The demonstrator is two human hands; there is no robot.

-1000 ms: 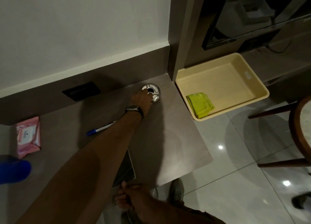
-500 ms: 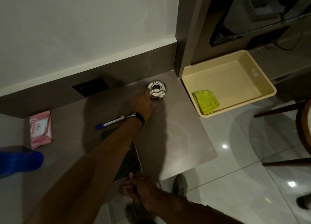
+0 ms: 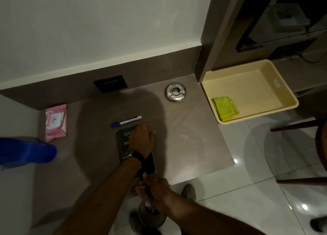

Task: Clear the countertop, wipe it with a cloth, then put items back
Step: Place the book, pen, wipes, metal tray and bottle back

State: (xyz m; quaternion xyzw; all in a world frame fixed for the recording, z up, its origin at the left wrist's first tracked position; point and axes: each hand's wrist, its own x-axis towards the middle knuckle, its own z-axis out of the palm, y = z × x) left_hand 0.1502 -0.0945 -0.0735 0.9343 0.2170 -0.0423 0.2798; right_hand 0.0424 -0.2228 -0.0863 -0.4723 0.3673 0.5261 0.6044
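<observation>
Left hand (image 3: pixel 142 139) flat; right hand (image 3: pixel 155 190) seemingly clenched.

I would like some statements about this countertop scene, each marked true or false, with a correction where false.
1. The green cloth lies inside the yellow tray. True.
2. The left hand rests on the metal ashtray. False: it rests on the dark book.
3. The pen lies on the countertop beyond the book. True.
4. The pink wipes pack sits in the tray. False: it lies on the countertop.
</observation>
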